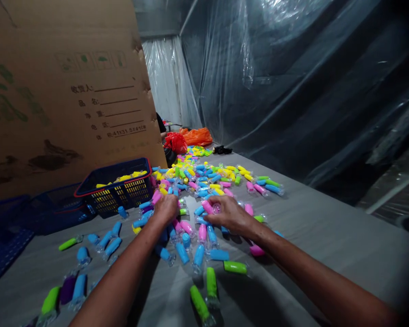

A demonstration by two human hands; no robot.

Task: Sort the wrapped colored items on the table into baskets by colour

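Observation:
Many small coloured sticks, seemingly soft clay in clear plastic wrap, lie in a loose heap on the grey table (303,218). My right hand (230,213) pinches a pink wrapped stick (207,207) between thumb and fingers, over the near part of the heap. Level with it on the left, my left hand (167,209) is closed among the sticks; its fingertips are turned away, so what it holds is hidden. Below the hands lie a blue wrapped stick (198,256) and a green wrapped stick (211,282).
A dark blue basket (114,200) with a red rim holds yellow sticks at the left. Behind it stands a large cardboard box (64,91). Red and orange bags (196,136) lie at the table's far end. Clear plastic sheeting (276,91) hangs along the right.

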